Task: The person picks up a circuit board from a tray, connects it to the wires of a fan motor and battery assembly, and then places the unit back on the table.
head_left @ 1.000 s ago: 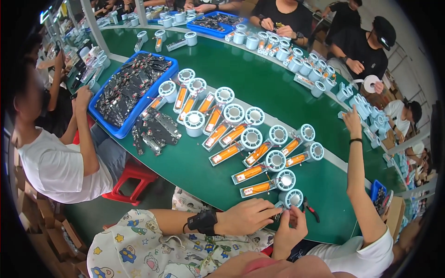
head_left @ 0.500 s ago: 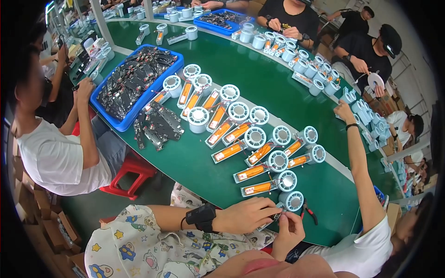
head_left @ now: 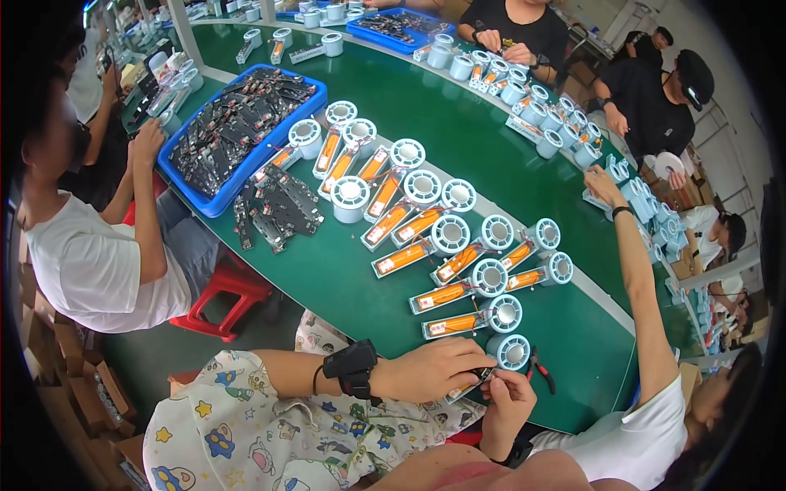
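At the table's near edge, my left hand [head_left: 434, 370] is closed round the handle of a light-blue fan unit [head_left: 513, 352] with a round grille head. A small dark circuit board [head_left: 484, 375] shows at the handle beneath my left fingertips. Close against it, my right hand [head_left: 508, 401] pinches thumb and finger together beside the board; what lies between them is too small to make out. Most of the handle is hidden under my left hand. Red-handled pliers [head_left: 541, 372] lie just right of the fan head.
Several similar units with orange batteries [head_left: 450, 326] run in rows up the green table [head_left: 344, 286]. Loose black boards [head_left: 277, 209] lie by a blue tray [head_left: 214, 211] full of them. A co-worker's arm [head_left: 634, 262] reaches over the table on the right; another person [head_left: 98, 254] sits left.
My hands stay at the same fan unit with only slight finger movement. The view shifts a little. Across the table, a person in a cap has lowered a white ring.
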`<state>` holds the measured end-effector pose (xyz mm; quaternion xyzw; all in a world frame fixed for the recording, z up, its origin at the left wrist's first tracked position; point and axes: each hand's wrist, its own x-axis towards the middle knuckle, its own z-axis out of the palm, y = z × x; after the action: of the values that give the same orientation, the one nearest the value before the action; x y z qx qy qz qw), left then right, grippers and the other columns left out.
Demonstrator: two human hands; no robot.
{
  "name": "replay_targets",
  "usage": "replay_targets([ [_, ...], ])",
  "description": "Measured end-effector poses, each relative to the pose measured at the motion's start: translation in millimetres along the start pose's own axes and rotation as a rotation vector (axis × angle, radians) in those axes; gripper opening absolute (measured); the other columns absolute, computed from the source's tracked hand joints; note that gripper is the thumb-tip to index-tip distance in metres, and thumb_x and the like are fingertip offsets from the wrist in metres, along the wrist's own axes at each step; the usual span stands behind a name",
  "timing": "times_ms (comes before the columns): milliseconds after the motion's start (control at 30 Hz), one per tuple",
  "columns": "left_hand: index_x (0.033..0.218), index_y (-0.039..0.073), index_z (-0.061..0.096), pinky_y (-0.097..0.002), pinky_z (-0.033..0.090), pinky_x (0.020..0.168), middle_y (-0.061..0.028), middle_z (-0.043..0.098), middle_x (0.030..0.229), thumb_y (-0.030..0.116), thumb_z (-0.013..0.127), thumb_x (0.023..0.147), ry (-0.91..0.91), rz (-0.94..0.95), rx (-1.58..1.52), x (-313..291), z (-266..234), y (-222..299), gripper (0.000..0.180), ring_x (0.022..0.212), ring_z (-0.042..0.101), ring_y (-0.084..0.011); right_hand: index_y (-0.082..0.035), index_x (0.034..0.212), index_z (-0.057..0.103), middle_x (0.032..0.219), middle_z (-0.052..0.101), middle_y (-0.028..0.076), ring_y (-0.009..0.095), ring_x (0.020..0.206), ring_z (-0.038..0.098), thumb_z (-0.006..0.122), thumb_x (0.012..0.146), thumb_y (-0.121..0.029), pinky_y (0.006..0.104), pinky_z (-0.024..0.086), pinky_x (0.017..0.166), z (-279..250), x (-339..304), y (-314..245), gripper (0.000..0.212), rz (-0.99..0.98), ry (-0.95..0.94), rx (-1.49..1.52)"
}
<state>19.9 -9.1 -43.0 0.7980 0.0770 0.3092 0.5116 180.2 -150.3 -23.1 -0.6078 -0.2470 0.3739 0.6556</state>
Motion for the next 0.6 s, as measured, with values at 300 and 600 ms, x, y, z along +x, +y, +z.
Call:
replay_targets([
  [300, 0.136, 0.005, 0.064, -0.0402, 0.052, 0.093, -0.0120, 0.062, 0.117, 0.013, 0.066, 0.100, -0.020, 0.031, -0.032, 6.8, -2.4, 2.9, 0.037, 0.106, 0.063, -0.0300, 0.005, 0.105, 0.070, 0.090, 0.074, 0.010, 0.014, 0.075, 0.069, 0.075, 0.089, 0.003, 0.0249, 0.055, 0.067, -3.4, 4.3, 0.4, 0.018, -0.008, -0.015, -0.059],
  [600, 0.136, 0.006, 0.065, -0.0396, 0.052, 0.092, -0.0119, 0.062, 0.118, 0.012, 0.067, 0.099, -0.073, 0.026, -0.056, 6.1, -3.9, 2.7, 0.038, 0.106, 0.063, -0.0294, 0.007, 0.107, 0.069, 0.097, 0.074, 0.009, 0.012, 0.085, 0.070, 0.071, 0.088, 0.012, 0.0235, 0.056, 0.076, 3.0, 2.8, 2.1, 0.020, -0.076, -0.010, -0.108],
])
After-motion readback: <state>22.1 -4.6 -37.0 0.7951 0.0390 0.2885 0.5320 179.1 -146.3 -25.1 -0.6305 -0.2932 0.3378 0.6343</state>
